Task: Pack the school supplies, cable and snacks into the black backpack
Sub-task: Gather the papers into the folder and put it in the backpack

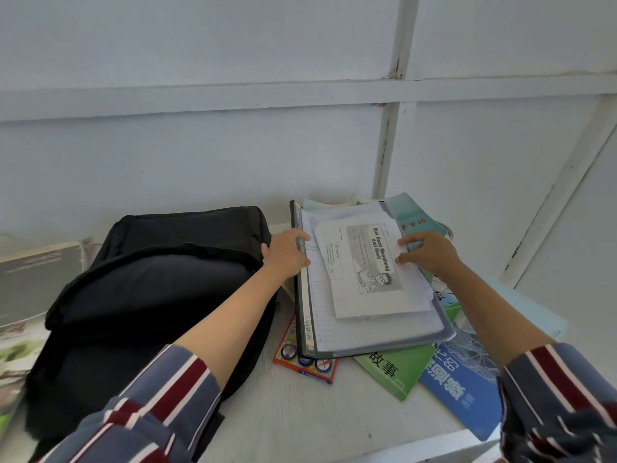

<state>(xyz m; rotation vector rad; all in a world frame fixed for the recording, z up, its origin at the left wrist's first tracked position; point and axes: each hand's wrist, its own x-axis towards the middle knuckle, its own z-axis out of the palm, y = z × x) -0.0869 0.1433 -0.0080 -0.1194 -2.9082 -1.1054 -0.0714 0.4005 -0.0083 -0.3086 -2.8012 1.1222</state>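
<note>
Head view: on a white tabletop (317,416) set against a pale panelled wall (200,145), the black backpack (150,282) lies flat at left. A clear folder (374,339) with a printed sheet (367,279) on top lies just right of it, over a green book (397,372), a blue book (460,392) and a red box (300,360). The left hand (288,253) grips the folder's dark spine, thumb over its top. The right hand (430,252) rests thumb and forefinger on the sheet's right edge; whether its other fingers curl beneath cannot be told. Striped sleeves (160,399) cover both forearms.
</note>
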